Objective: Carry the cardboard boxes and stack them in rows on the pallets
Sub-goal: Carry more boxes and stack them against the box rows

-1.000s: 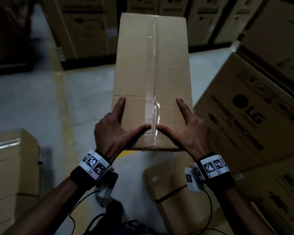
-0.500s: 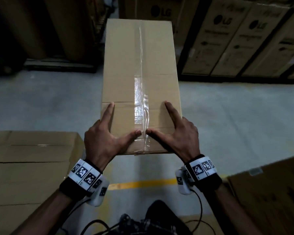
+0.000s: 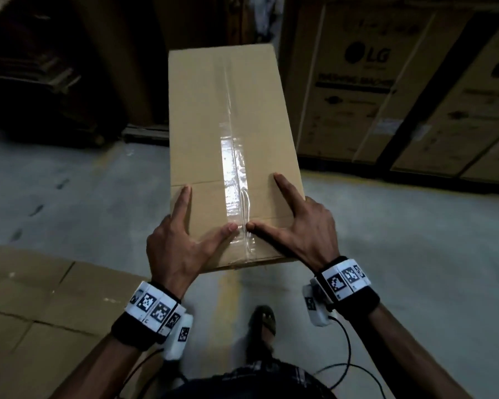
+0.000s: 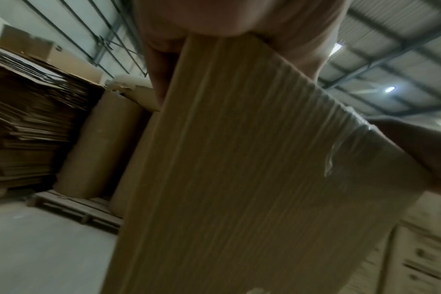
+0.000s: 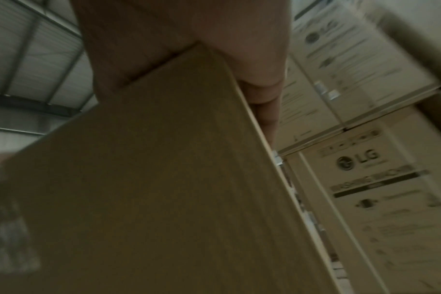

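I carry a long plain cardboard box, taped down the middle, level in front of me above the floor. My left hand grips its near left corner, thumb and forefinger flat on top and the other fingers wrapped down the side. At the near right corner my right hand holds it the same way. In the left wrist view the box fills the middle, with fingers on its side. The right wrist view shows the box's underside and my curled fingers.
Tall LG-printed cartons stand in a row at the back right. A dark stack of flattened cardboard and brown rolls on a wooden pallet are at the back left. Plain boxes sit low on my left. My foot is on the concrete floor.
I have turned and walked with the box. The LG cartons that were close on my right now stand ahead, nearer. Both hands keep the same hold.
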Demonstrator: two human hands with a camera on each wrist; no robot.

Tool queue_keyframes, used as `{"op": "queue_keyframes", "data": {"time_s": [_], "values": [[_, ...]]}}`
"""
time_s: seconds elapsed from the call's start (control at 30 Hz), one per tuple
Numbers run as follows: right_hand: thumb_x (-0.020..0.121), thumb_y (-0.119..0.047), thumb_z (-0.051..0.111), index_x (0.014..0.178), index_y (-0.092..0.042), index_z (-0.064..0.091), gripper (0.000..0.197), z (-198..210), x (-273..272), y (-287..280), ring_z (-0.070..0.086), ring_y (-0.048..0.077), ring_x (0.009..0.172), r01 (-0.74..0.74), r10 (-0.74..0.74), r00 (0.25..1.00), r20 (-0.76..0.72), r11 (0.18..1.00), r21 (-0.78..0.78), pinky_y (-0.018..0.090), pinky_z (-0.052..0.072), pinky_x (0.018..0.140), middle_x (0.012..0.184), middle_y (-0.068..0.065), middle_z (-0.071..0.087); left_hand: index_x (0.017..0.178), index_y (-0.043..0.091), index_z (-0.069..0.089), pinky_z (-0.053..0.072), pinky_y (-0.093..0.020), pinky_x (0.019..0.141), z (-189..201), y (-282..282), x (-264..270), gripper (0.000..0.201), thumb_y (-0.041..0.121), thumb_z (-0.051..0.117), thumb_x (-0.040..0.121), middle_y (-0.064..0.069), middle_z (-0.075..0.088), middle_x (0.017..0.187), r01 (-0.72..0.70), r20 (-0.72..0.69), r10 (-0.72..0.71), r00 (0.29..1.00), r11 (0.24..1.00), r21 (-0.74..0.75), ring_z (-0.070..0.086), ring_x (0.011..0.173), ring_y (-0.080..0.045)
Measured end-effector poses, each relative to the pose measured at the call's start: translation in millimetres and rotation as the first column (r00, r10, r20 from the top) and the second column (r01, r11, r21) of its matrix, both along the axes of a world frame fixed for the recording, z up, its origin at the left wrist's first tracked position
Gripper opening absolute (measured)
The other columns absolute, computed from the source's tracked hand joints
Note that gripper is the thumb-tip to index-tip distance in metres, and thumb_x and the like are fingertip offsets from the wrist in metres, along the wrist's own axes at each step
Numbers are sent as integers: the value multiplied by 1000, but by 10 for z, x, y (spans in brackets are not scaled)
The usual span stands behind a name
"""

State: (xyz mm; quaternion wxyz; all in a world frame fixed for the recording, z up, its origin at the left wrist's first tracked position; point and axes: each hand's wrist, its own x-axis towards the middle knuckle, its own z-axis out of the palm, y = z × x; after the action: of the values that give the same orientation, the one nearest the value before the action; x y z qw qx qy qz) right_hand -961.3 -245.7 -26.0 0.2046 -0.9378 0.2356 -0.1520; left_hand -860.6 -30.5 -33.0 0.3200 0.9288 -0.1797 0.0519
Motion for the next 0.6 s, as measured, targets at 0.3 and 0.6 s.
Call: {"op": "queue_keyframes", "data": {"time_s": [0.3, 0.6], "values": [[60, -107, 40, 156, -57, 11, 112, 140, 2296, -772, 67, 33, 93, -213, 213, 976, -51, 977, 1, 41, 57, 80, 107, 10, 68, 159, 37, 29, 50, -41, 97, 17, -612, 1865, 116, 99, 44, 62, -13, 66, 132, -182, -27, 182, 983, 983, -17, 63, 117, -34], [59, -105, 47, 156, -55, 17, 113, -40, 4919, -902, 69, 32, 97, -366, 366, 928, -70, 931, 11, 43, 58, 85, 109, 10, 72, 160, 38, 28, 50, -39, 98, -347, -730, 4092, 119, 102, 42, 60, -13, 68, 130, -353, -89, 347, 934, 934, -53, 65, 116, -31]]}}
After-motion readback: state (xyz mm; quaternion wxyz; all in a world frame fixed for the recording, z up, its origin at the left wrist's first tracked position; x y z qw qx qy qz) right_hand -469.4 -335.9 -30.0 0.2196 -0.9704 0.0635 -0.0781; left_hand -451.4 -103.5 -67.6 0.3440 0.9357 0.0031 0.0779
